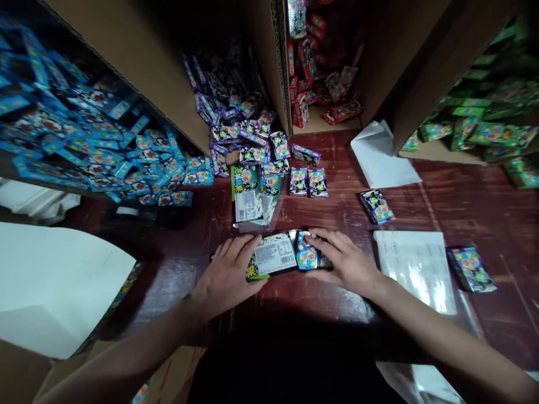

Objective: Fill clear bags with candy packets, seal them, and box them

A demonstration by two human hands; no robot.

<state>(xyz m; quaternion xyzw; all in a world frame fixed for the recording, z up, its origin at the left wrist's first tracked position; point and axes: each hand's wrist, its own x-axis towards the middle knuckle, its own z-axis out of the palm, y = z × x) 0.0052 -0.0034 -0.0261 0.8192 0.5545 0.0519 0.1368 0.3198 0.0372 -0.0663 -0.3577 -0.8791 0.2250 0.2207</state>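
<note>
My left hand lies over the left part of a black and green printed packet with a white barcode label, thumb and fingers on its opposite edges. My right hand is closed on small printed candy boxes, a blue-fronted one showing at the packet's right end. Whether the boxes are partly inside the packet I cannot tell. Just beyond, similar printed packets lie overlapped on the table. Two purple-edged boxes stand side by side to their right.
Cardboard cartons with blue boxes, purple boxes, red boxes and green boxes line the far side. White label sheets and loose purple boxes lie at right. A large white sheet is at left.
</note>
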